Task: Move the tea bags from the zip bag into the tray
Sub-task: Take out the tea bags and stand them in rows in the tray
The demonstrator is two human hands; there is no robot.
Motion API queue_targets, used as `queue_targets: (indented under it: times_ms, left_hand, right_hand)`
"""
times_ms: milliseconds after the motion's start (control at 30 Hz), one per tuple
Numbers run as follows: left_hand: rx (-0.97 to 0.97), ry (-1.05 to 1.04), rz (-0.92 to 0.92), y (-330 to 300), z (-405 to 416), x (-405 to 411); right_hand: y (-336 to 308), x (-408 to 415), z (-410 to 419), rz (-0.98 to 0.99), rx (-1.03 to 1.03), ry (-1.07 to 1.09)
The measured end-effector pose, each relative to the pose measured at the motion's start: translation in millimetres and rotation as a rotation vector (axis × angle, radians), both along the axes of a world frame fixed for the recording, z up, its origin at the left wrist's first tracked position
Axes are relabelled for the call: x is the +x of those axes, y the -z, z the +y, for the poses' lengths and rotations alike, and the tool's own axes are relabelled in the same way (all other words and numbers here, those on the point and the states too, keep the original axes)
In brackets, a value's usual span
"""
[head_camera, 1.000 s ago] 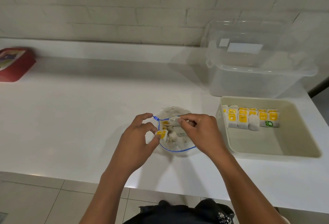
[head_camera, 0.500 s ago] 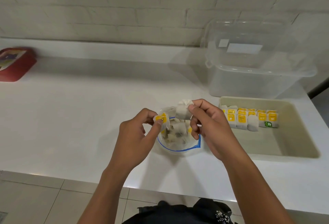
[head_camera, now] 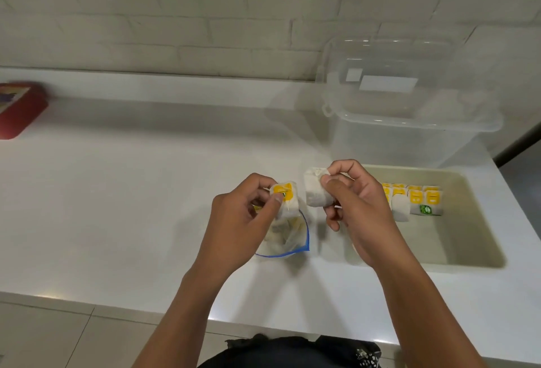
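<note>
My left hand [head_camera: 243, 218] pinches a tea bag with a yellow tag [head_camera: 285, 198] just above the clear zip bag [head_camera: 288, 242], which lies on the white counter with its blue-edged mouth open and more tea bags inside. My right hand [head_camera: 355, 209] pinches a plain white tea bag [head_camera: 314, 192], lifted between the zip bag and the beige tray [head_camera: 474, 247]. A row of yellow-tagged tea bags [head_camera: 415, 198] stands at the tray's far side, partly hidden by my right hand.
A clear plastic storage box [head_camera: 409, 122] with a leaning lid stands behind the tray against the brick wall. A red container [head_camera: 20, 110] sits at the far left. The counter's front edge runs below my forearms.
Both hands have lifted out of the zip bag, each with a tea bag. My right hand has moved up and rightward toward the tray; the zip bag's mouth has slackened.
</note>
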State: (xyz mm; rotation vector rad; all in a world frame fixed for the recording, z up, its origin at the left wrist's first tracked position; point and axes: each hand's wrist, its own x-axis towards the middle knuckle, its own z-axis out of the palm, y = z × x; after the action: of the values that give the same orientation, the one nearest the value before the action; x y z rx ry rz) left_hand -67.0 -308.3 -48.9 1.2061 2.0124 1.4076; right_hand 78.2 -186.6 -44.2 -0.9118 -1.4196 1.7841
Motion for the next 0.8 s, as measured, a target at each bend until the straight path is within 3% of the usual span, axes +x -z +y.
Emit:
queue_targets:
  times_ms: [300,533,667,800]
  left_hand:
    - [-0.045,0.1,0.105,8.7,66.3,52.3]
    - [-0.067,0.191,0.205,25.4,101.2,89.7]
    - [-0.102,0.226,0.306,48.0,116.0,104.4]
    - [-0.137,0.199,0.397,64.3,120.2,116.9]
  right_hand:
    - [3.2,65.0,45.5,-0.179,0.102,0.031]
    - [44.7,140.8,100.4,-0.853,0.504,0.003]
    - [65.8,163.8,127.0,-1.064,0.541,-0.084]
    - [79.0,168.5,144.7,-1.182,0.438,-0.198]
